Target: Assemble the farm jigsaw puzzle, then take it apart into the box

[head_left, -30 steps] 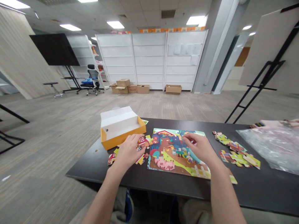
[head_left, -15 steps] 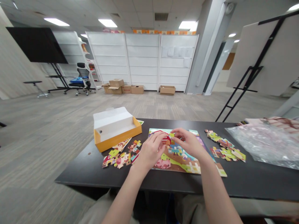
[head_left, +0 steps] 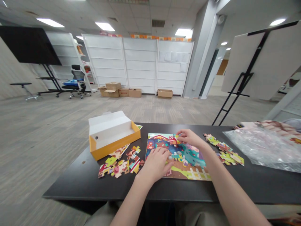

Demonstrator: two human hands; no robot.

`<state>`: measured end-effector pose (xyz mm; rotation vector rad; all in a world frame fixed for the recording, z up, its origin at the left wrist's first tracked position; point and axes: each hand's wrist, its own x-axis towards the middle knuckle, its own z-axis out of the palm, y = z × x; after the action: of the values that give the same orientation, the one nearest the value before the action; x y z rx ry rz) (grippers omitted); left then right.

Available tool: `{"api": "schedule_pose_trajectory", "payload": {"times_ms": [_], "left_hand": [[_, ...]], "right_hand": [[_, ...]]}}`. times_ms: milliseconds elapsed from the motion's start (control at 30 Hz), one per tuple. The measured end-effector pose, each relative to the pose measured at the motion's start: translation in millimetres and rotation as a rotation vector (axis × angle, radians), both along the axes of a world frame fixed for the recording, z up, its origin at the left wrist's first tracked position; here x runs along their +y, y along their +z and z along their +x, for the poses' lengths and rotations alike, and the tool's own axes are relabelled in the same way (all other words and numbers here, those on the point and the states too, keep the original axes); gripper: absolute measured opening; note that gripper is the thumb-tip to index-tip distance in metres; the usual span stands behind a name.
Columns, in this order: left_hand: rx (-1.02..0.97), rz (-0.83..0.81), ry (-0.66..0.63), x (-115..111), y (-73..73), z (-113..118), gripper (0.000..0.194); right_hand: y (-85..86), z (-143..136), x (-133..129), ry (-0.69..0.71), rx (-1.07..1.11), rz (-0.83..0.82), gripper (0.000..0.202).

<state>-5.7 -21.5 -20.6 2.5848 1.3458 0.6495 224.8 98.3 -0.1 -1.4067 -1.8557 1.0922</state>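
A colourful puzzle board [head_left: 192, 157] with farm and animal pictures lies flat on the black table. Over its lower left part rests my left hand [head_left: 158, 161], palm down with the fingers stretched out, covering some of the picture. My right hand [head_left: 188, 138] is at the board's top edge, its thumb and fingertips pinched on a puzzle piece [head_left: 175, 138] with red and yellow on it; the fingers partly hide the piece. Loose puzzle pieces [head_left: 119, 168] lie left of the board, and more puzzle pieces [head_left: 227, 149] lie to its right.
An open yellow box [head_left: 115, 146] with a white lid stands at the table's left, partly over some cards. Crumpled clear plastic [head_left: 263, 150] covers the right side. Beyond the black table [head_left: 77, 182] are cardboard boxes [head_left: 113, 89] and an easel stand [head_left: 244, 75].
My hands have moved apart. The left has come down toward me and flattened on the board; the right has shifted slightly right along the top edge. The camera view has shifted too.
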Motion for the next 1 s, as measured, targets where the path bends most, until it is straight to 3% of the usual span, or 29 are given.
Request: {"api": "schedule_pose_trajectory", "payload": {"times_ms": [100,267,500,767,1000], "left_hand": [[0.009,-0.005,0.002,-1,1.3,1,0.028],[0.008,-0.005,0.010,-2,1.9,2,0.028],[0.051,-0.029,0.034,-6,7.9,5,0.026],[0.051,-0.004,0.035,-7,3.8,5,0.025],[0.084,-0.019,0.054,-10,8.7,9,0.024]], "right_hand": [[-8.8,1,-1,0.016,-0.050,-0.055,0.026],[-6.7,11,-6,0.034,-0.152,-0.110,0.027],[-7.4,15,-9,-0.010,-0.208,-0.016,0.025],[-3.6,7,-15,-0.022,-0.211,-0.017,0.026],[-4.2,10,-14,-0.028,-0.248,0.004,0.026]]}}
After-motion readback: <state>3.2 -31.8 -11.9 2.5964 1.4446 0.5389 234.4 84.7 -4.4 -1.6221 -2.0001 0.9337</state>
